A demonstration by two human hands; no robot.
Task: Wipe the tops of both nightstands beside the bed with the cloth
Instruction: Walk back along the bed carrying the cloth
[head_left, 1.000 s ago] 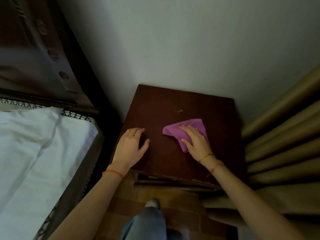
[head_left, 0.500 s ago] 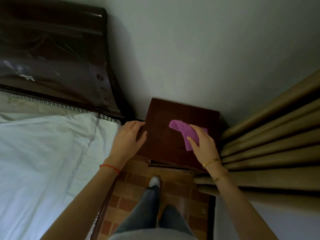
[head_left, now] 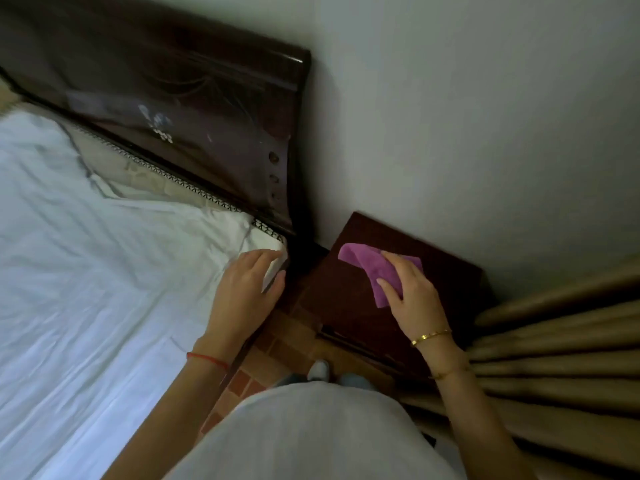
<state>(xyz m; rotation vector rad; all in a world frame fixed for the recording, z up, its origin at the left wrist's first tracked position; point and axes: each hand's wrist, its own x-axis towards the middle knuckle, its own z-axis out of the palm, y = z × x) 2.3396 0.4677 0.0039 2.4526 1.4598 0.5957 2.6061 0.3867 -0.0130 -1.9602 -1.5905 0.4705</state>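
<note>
Bed with rumpled white sheet (head_left: pixel 86 289): fills the area left of the left hand, running under it. Glossy dark-brown wooden headboard (head_left: pixel 180 109): beyond the left hand, against the pale wall (head_left: pixel 467 116). Tan pleated curtain (head_left: pixel 561 358): right of the right forearm, folds close beside the nightstand. Dark reddish-brown square wooden nightstand (head_left: pixel 349 299): under the right hand, between bed corner and curtain, back edge at the wall. Brown brick-pattern tiled floor (head_left: pixel 277 344): between the two forearms.

Left hand (head_left: pixel 246 292): fingers relaxed and spread, holding nothing, over the sheet's corner at the mattress edge; red string at the wrist.

Right hand (head_left: pixel 412 296): fingers and thumb curled round the purple microfibre cloth (head_left: pixel 377 268); gold bracelet at the wrist. Cloth hangs from the hand over the nightstand top; contact with the wood cannot be confirmed.
</note>
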